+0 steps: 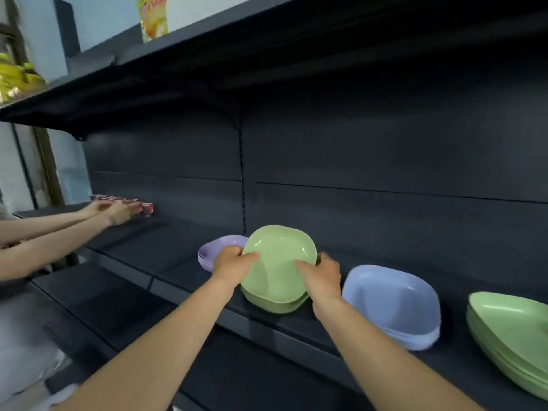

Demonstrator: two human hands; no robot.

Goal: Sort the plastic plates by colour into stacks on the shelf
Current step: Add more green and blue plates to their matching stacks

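A green plate (280, 250) is tilted up above a small stack of green plates (272, 304) on the dark shelf (178, 271). My left hand (231, 262) grips its left rim, thumb on the inside. My right hand (321, 274) grips its right rim. Behind my left hand lies a purple stack (213, 247). To the right sits a blue stack (391, 304), and at the far right a taller green stack (510, 330).
Another person's two arms (74, 223) reach in from the left to a row of small red packets (139, 207) at the shelf's back. A higher shelf (207, 63) hangs overhead with a yellow packet (152, 16). A lower shelf (103, 310) juts out below.
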